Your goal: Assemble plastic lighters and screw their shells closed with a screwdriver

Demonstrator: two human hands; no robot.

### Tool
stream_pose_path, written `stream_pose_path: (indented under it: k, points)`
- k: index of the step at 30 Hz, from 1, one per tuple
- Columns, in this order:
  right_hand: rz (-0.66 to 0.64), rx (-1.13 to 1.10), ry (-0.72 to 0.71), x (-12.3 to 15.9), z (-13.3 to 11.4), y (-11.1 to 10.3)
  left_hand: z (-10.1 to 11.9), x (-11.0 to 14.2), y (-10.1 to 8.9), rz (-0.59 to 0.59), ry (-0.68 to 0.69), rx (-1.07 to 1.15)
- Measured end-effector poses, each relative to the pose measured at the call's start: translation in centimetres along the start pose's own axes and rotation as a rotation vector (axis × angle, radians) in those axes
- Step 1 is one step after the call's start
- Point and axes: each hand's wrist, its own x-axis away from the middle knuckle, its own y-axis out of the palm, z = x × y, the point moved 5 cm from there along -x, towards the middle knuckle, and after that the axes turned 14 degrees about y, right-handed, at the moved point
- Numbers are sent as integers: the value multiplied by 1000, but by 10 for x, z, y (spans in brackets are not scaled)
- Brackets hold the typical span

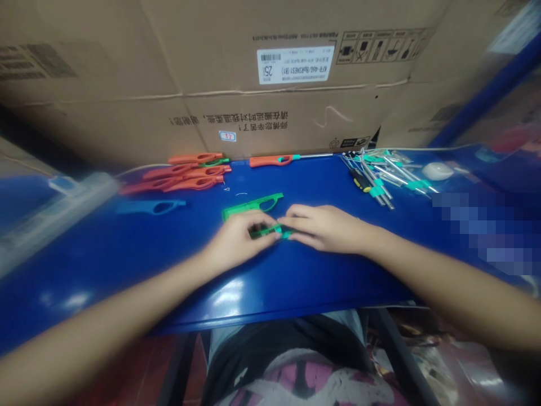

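My left hand (236, 237) and my right hand (323, 225) meet over the middle of the blue table (296, 282). Together they pinch a green plastic lighter part (270, 230) lying flat on the surface, fingers closed on its two ends. A teal piece shows between my fingertips. Just behind my hands lies a second green lighter shell (252, 206), untouched.
Several orange lighter shells (181, 175) are piled at the back left, with a blue shell (152, 207) beside them. One orange long-nosed lighter (274, 160) lies at the back. Metal tubes with teal ends (389, 175) and a screwdriver (360, 179) sit at the right. Cardboard boxes (253, 84) wall off the back.
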Motion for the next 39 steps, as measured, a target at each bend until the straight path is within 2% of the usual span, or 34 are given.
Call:
stream_pose_path:
  k: [9,19,26,29,32,35,39]
  points:
    - [-8,9,6,0,-1,2,0,1,-1,34,-5,-30]
    - [-11,48,183,-4,-1,6,-5,0,1,62,9,-48]
    - [-69,-12,309,-4,12,2,0,1,-8,95,42,-119]
    - [-77,-44,343,-3,20,1,3,1,-10,55,143,-196]
    - [-74,-53,351,-3,24,1,6,1,-7,-45,231,-264]
    - [-69,-49,346,-3,26,0,8,1,-4,-131,266,-306]
    - [-48,-42,347,-2,27,0,8,2,-3,-180,297,-337]
